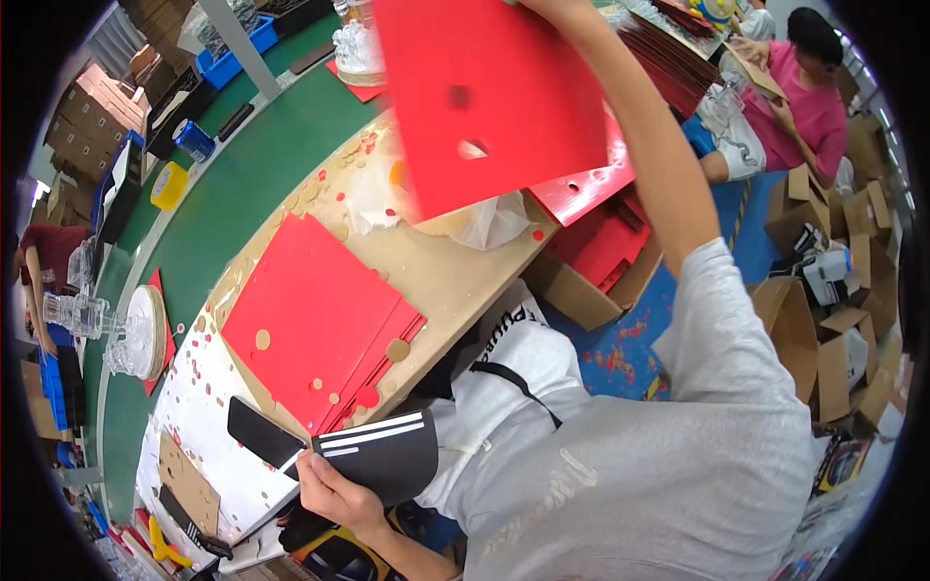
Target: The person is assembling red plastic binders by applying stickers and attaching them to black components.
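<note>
Lying on the table (450, 276), a black slab (262, 433) sits just beside the red stack (315, 315). Your left hand (339, 494) pinches the corner of a striped black flap (383, 453) by the near edge, and farther right a blurred red sheet (504, 102) hangs tilted above the table, grasped by your partly cropped right hand (555, 7).

A blue can (194, 142) sits near a yellow roll (170, 186), a blue bin (219, 71) beyond them.
</note>
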Demonstrator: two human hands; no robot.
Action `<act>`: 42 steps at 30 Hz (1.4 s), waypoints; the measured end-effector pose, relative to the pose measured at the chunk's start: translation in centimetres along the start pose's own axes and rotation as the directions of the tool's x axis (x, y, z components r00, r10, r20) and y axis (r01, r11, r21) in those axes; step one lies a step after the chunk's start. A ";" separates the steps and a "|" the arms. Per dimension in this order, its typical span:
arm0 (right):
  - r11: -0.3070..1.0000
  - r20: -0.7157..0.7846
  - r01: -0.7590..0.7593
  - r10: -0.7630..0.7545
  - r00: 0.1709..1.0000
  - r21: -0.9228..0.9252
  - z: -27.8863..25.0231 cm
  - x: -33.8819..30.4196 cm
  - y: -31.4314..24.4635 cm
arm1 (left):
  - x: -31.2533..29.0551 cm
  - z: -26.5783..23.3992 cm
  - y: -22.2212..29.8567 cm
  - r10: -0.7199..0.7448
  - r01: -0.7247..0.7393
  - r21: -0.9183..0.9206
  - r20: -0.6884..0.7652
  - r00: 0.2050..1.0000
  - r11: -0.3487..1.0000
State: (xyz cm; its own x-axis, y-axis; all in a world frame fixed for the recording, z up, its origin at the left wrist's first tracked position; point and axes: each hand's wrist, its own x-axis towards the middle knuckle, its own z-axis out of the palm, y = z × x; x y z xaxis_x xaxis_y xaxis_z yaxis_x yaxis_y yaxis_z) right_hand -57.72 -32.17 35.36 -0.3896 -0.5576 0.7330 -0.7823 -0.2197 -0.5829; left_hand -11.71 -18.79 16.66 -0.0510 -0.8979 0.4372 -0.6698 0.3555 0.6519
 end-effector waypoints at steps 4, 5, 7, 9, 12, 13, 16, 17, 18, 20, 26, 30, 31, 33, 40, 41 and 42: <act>0.968 0.567 -0.002 0.150 0.810 -0.253 0.3 -2.1 13.6 | 1.8 -0.7 0.0 -0.046 0.045 -0.031 -0.025 0.999 0.999; 0.886 0.593 0.064 0.252 0.764 -0.459 0.4 -2.9 16.0 | 2.2 -0.8 -0.3 -0.046 0.044 -0.034 -0.036 0.998 0.998; 0.869 0.549 0.018 0.296 0.782 -0.495 1.6 -5.8 19.0 | 2.9 -1.2 -0.7 -0.083 0.080 -0.082 -0.037 0.996 0.993; 0.899 0.596 -0.028 0.313 0.739 -0.438 2.2 -7.7 20.7 | 3.4 -1.2 -0.1 -0.117 0.114 -0.122 -0.016 0.993 0.986; 0.805 0.358 0.165 0.062 0.932 -0.569 4.5 -9.1 21.5 | 4.0 -0.7 0.6 -0.138 0.149 -0.148 0.078 0.987 0.978; 0.772 0.246 0.232 -0.102 0.964 -0.592 4.9 -9.3 21.1 | 4.3 -0.4 1.1 -0.121 0.134 -0.155 0.087 0.989 0.979; 0.953 0.363 0.295 -0.252 0.897 -0.066 8.6 -11.8 7.8 | 4.2 -0.4 1.5 -0.225 0.250 -0.218 0.132 0.965 0.943; 0.955 0.465 0.216 -0.289 0.837 0.205 8.7 -14.1 3.3 | 4.4 0.1 1.8 -0.217 0.248 -0.244 0.150 0.965 0.937; 0.887 0.541 0.092 -0.355 0.762 0.453 9.0 -16.3 -0.8 | 4.4 0.4 1.9 -0.212 0.241 -0.251 0.139 0.967 0.938; 0.766 0.579 0.137 -0.577 0.576 0.627 8.9 -20.0 -6.8 | 4.3 0.6 1.9 -0.207 0.237 -0.231 0.145 0.968 0.944; 0.710 0.508 0.141 -0.614 0.604 0.690 9.9 -26.8 -11.1 | 3.7 -0.4 2.6 -0.209 0.227 -0.154 0.125 0.970 0.962; 0.718 0.525 0.111 -0.597 0.607 0.687 10.4 -28.4 -10.9 | 3.2 -0.9 2.1 -0.225 0.241 -0.133 0.123 0.967 0.961; 0.731 0.550 0.074 -0.571 0.609 0.678 10.1 -28.7 -11.0 | 2.9 -0.9 2.0 -0.235 0.250 -0.138 0.119 0.965 0.958; 0.745 0.581 0.038 -0.550 0.600 0.666 9.9 -29.1 -11.1 | 2.5 -0.7 1.6 -0.220 0.235 -0.133 0.116 0.968 0.963; 0.777 0.654 -0.090 -0.453 0.606 0.622 8.7 -28.9 -11.5 | 2.9 -0.9 2.7 -0.252 0.286 -0.185 0.190 0.949 0.940; 0.795 0.711 -0.160 -0.407 0.573 0.584 8.5 -28.5 -11.5 | 3.0 -0.7 2.6 -0.268 0.299 -0.189 0.175 0.948 0.935; 0.798 0.738 -0.183 -0.408 0.537 0.574 8.4 -27.9 -11.6 | 3.1 -0.6 2.4 -0.213 0.249 -0.193 0.190 0.958 0.949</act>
State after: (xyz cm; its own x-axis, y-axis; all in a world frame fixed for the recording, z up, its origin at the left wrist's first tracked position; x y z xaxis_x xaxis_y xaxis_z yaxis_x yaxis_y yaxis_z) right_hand -33.70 -20.80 18.76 0.4684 -0.8010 0.3728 -0.2742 -0.5329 -0.8005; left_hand -13.08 -20.59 19.96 -0.0470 -0.9856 0.1627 -0.5050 0.1640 0.8474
